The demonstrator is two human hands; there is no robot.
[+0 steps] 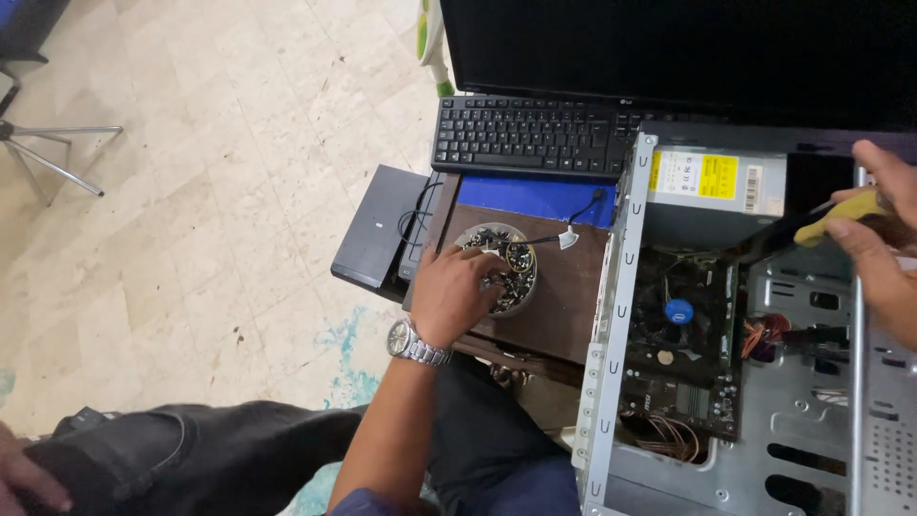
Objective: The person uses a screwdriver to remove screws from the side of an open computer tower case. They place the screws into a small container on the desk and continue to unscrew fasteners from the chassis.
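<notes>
My left hand, with a metal watch on its wrist, reaches into a round clear dish full of small dark screws, fingers curled among them. The dish stands on a brown wooden board. My right hand grips a screwdriver with a yellow handle over the open grey computer case. Inside the case lie a motherboard and a grey power supply.
A black keyboard and a dark monitor sit behind the board. A flat black box hangs off the left edge. Another person's hand shows at the bottom left. A chair leg stands on the tiled floor.
</notes>
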